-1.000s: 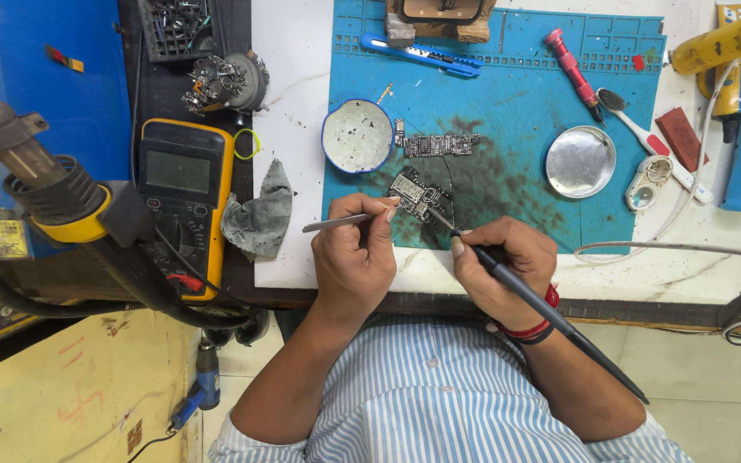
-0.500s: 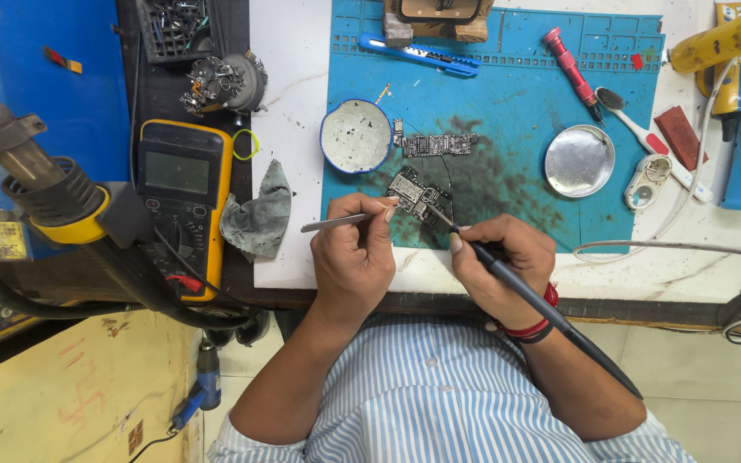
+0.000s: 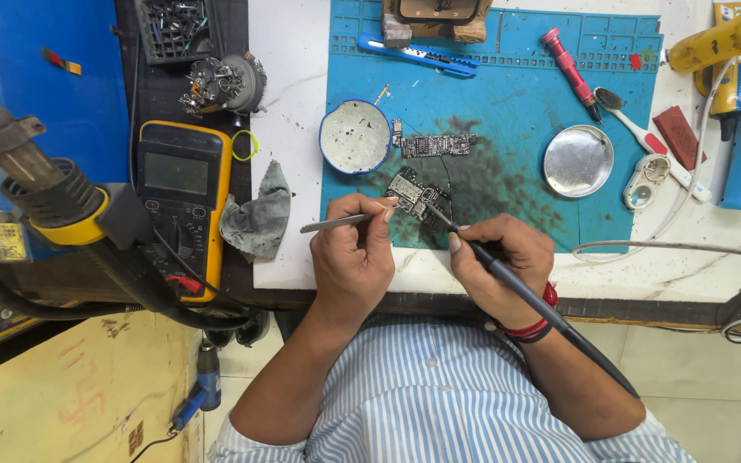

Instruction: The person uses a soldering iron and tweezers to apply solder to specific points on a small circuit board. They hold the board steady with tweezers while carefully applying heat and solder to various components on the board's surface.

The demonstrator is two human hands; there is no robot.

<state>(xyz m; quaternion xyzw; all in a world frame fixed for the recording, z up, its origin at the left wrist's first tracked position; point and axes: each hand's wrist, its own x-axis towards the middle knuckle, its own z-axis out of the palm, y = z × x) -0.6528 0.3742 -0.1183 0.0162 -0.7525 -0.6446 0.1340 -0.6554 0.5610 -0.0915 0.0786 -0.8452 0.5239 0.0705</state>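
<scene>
A small dark circuit board lies on the blue work mat near the bench's front edge. My left hand pinches metal tweezers, their tips at the board's left edge. My right hand grips a black soldering iron like a pen, its tip touching the board from the right. A second narrow circuit board lies just behind.
On the mat are a round blue-rimmed tin, a round metal lid, a red screwdriver and a blue cutter. A yellow multimeter and a grey rag sit left. A hot-air handle hangs at far left.
</scene>
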